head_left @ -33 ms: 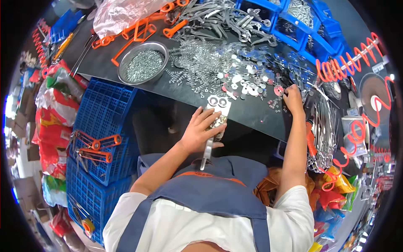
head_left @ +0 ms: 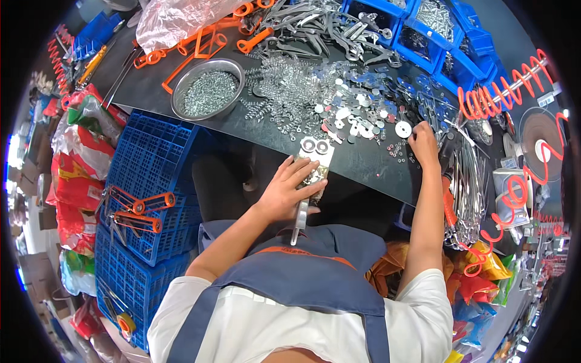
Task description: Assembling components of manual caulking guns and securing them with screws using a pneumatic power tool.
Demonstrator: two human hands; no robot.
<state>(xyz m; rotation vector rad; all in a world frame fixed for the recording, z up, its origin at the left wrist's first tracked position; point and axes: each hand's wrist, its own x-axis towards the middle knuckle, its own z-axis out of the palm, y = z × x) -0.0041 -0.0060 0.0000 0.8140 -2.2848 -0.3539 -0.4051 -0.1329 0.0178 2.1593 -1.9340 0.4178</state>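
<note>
My left hand (head_left: 284, 189) wraps over a metal fixture (head_left: 316, 152), its fingers across the top and its thumb at the lower side. Two dark rings sit side by side on the fixture's pale far end, and a flat metal bar (head_left: 298, 224) sticks out of its near end toward my apron. Out to the right, my right hand (head_left: 424, 145) is closed at the tabletop, its fingertips at the edge of a white disc (head_left: 403, 129) with a small centre hole. Small rings (head_left: 397, 150) lie scattered beside those fingers.
Springs (head_left: 281, 91) and flat discs (head_left: 357, 121) are heaped mid-table. A steel bowl (head_left: 238, 100) of small metal parts stands left. Orange handles, grey levers (head_left: 302, 30) and blue bins (head_left: 417, 39) line the back. Metal rods (head_left: 469, 187) and a red coiled hose (head_left: 502, 91) are right; blue crates (head_left: 148, 163) left.
The disc at my right fingertips shows white now, where it showed red before. My right hand has barely moved, and my left hand stays on the metal fixture.
</note>
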